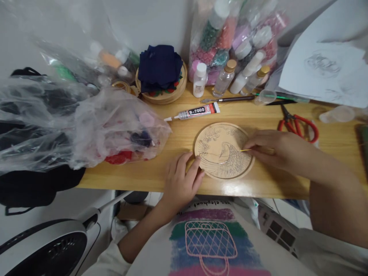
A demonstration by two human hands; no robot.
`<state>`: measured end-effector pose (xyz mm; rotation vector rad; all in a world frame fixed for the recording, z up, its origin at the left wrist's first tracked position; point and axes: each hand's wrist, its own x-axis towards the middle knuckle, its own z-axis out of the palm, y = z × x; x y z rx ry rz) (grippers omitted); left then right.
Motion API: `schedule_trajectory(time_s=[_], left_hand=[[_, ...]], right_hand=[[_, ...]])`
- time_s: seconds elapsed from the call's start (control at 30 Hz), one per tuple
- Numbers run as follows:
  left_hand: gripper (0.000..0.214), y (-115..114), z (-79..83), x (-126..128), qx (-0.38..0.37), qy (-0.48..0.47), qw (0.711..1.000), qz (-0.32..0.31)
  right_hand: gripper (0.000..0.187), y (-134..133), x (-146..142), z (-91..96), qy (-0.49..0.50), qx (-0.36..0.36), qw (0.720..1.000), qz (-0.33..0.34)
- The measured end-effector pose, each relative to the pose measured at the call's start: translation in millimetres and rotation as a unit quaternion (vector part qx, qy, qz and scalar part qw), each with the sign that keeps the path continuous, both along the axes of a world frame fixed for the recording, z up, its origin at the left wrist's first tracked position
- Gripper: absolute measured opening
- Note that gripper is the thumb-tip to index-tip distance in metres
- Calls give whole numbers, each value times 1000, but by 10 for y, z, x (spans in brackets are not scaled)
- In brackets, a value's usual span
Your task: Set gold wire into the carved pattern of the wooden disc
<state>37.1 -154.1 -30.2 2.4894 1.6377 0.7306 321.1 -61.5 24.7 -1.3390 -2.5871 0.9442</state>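
A round wooden disc (pixel 214 147) with a drawn bird lies on the wooden table (pixel 143 176) near its front edge. My left hand (pixel 179 182) rests at the disc's left rim, fingers curled against the edge. My right hand (pixel 273 147) sits at the disc's right rim, fingers pinched on a thin yellow stick (pixel 245 150) whose tip points onto the drawing.
A B-7000 glue tube (pixel 197 112) lies behind the disc. Red scissors (pixel 299 124) lie at the right. A wooden box with dark blue cloth (pixel 161 74), small bottles (pixel 224 78), bags of coloured supplies (pixel 86 126) and sketch paper (pixel 324 65) crowd the back. A fan (pixel 43 249) stands below left.
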Motion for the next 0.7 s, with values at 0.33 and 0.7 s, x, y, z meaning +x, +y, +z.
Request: schedule_trajectory(time_s=[0.33, 0.7], left_hand=[[31, -8, 2, -36, -19, -48, 999, -9], [32, 11, -4, -14, -20, -23, 1000, -6]], right_hand=[[32, 207, -87, 90, 51, 12, 998, -33], [35, 387, -101, 72, 82, 13, 996, -20]])
